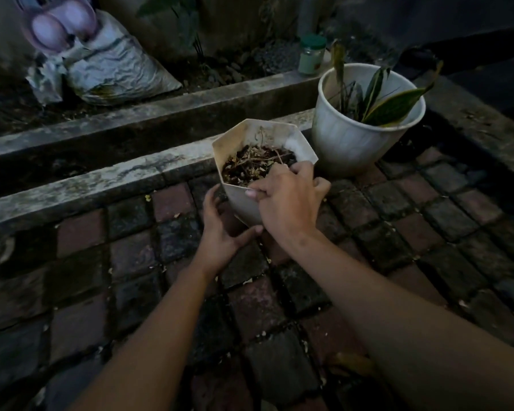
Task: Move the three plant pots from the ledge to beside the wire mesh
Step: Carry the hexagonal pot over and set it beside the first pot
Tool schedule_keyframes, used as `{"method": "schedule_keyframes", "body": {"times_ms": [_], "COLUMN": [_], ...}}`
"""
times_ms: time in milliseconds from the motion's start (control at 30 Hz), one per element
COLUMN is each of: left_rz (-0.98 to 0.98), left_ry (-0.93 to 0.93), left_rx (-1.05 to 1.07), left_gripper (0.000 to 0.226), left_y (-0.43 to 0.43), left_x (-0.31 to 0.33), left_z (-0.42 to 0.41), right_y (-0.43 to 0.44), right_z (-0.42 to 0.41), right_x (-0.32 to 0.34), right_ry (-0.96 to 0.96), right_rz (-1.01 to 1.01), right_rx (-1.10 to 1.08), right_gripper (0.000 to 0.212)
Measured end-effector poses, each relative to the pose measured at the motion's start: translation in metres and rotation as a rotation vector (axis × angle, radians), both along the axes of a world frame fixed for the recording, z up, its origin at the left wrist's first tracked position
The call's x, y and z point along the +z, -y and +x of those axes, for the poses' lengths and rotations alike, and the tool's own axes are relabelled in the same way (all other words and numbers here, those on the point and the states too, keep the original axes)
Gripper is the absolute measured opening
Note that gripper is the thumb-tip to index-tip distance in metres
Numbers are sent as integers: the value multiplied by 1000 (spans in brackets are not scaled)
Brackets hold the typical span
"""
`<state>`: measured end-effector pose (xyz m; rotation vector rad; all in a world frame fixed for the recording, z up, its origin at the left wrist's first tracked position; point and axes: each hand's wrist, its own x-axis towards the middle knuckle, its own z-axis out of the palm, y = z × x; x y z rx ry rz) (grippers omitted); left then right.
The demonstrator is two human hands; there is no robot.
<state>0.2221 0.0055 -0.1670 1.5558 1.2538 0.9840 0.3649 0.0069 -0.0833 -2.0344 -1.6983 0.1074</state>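
A white hexagonal pot (pixel 244 200) filled with soil and dry twigs sits tilted on the brick paving next to the concrete ledge (pixel 107 179). My right hand (pixel 288 197) grips its near rim, fingers hooked over the edge. My left hand (pixel 220 229) cups the pot's lower side and base. A round white pot (pixel 350 137) with a striped-leaf plant stands just to the right, behind the hexagonal one. No third pot and no wire mesh are in view.
A crumpled sack (pixel 113 69) lies in the soil bed behind a second concrete kerb (pixel 161 105). A jar with a green lid (pixel 312 54) stands on that kerb. Dark brick paving (pixel 131 262) spreads around my arms.
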Motion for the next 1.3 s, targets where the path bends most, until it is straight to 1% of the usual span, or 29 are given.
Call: {"method": "schedule_keyframes", "body": {"times_ms": [67, 133, 167, 233, 333, 400, 433, 500, 533, 567, 667, 700, 767, 867, 1000, 1100, 1233, 1300], "left_rz": [25, 54, 54, 35, 9, 13, 18, 10, 2, -3, -27, -39, -59, -60, -30, -30, -31, -34], "left_ry": [27, 32, 39, 73, 73, 55, 45, 40, 40, 38, 25, 25, 20, 18, 0, 41, 69, 112], "left_rx": [-47, -35, -20, 21, 78, 104, 111, 98, 83, 72, 80, 87, 99, 104, 130, 142, 108, 112], "left_gripper": [122, 131, 134, 138, 147, 152, 153, 153, 154, 153, 157, 159, 160, 158, 156, 155, 146, 150], "left_y": [5, 6, 6, 6, 0, -4, -6, -8, -9, -10, -14, -15, -19, -25, -29, -34, -42, -41], "left_x": [-11, -20, -21, -22, -22, -26, -28, -33, -35, -38, -45, -47, -49, -52, -55, -58, -66, -64], "left_z": [4, 8, 12, 21, 30, 32, 32, 31, 30, 31, 32, 33, 34, 35, 38, 36, 34, 34], "right_y": [9, 18, 20, 19, 14, 17, 20, 27, 29, 30, 28, 27, 24, 19, 10, 3, 4, 5], "right_z": [-8, -12, -10, 0, 23, 38, 47, 63, 70, 77, 85, 85, 81, 75, 74, 72, 63, 62], "right_x": [-3, -2, -1, 0, -7, -20, -27, -38, -44, -49, -61, -66, -74, -83, -89, -91, -100, -105], "right_ry": [17, 4, 1, -29, -186, -228, -302, -599, -724, -791, -848, -885, -977, -1092, -1095, -1116, -1141, -1193], "right_rz": [57, 165, 187, 192, 282, 342, 323, 192, 112, 51, -22, -28, -27, -27, -73, -41, -9, -25], "right_rx": [56, 136, 160, 204, 311, 282, 238, 182, 191, 224, 352, 369, 336, 236, 208, 185, 164, 179], "right_gripper": [19, 9, 8, 11, 17, 32, 45, 74, 86, 97, 118, 122, 129, 133, 129, 127, 121, 116]}}
